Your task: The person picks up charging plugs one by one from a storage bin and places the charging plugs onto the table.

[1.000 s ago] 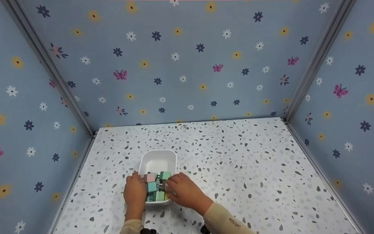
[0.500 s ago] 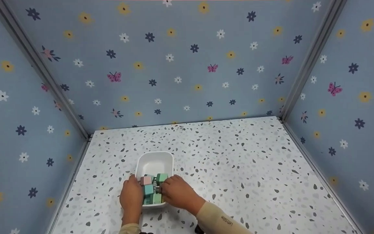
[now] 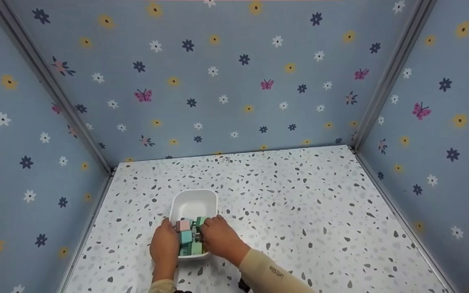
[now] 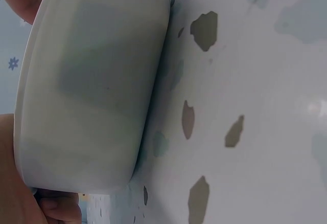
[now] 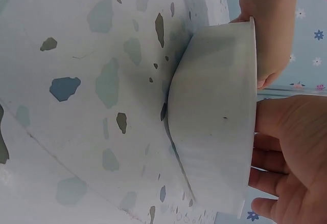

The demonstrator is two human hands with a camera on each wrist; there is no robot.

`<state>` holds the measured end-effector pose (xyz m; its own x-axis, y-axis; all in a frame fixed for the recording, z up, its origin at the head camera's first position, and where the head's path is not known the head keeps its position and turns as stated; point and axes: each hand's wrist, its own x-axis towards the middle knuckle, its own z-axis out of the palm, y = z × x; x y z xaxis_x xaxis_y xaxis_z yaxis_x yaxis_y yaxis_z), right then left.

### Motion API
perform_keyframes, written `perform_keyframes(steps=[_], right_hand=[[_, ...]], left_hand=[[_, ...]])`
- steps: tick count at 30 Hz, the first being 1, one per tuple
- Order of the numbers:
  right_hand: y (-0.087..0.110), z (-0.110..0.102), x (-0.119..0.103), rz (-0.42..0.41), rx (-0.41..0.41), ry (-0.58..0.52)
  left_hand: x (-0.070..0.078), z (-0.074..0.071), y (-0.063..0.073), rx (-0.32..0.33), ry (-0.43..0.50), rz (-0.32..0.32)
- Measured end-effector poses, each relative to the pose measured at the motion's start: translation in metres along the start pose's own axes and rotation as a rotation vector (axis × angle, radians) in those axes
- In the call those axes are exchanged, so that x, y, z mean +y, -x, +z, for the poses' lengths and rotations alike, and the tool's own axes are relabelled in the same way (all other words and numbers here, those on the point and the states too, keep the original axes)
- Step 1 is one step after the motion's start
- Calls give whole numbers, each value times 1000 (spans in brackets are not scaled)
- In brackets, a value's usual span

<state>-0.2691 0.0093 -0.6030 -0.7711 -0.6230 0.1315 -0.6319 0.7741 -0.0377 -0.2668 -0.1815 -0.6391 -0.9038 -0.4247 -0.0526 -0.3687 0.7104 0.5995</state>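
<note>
A white plastic tub (image 3: pixel 193 203) sits on the table, with toy blocks in pink, teal and green (image 3: pixel 186 237) packed in its near half. My left hand (image 3: pixel 164 245) grips the tub's left wall; in the left wrist view its fingers show outside that wall. Over the right rim reaches my right hand (image 3: pixel 220 240), its curled fingers at a green block (image 3: pixel 200 221) and a darker one beside it. The right fingertips are hidden, so I cannot tell whether they pinch a block. Both wrist views show mostly the tub's outer wall (image 4: pixel 97 81).
The tub stands near the front of a white speckled table (image 3: pixel 283 195). Blue flower-patterned panels (image 3: pixel 234 81) rise at the back and both sides, joined by grey metal posts (image 3: pixel 393 69) in the corners.
The whole view has shifted slightly. My right hand has moved a little farther from me along the tub's right side, over more of the green block. My left hand keeps its place.
</note>
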Motion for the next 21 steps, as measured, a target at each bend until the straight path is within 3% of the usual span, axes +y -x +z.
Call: perform_keyframes(steps=[12, 21], right_hand=[[-5, 6, -3, 13, -16, 24], [-10, 6, -1, 39, -49, 9]], left_hand=[[-5, 0, 2, 25, 11, 50], [-6, 1, 2, 29, 40, 34]])
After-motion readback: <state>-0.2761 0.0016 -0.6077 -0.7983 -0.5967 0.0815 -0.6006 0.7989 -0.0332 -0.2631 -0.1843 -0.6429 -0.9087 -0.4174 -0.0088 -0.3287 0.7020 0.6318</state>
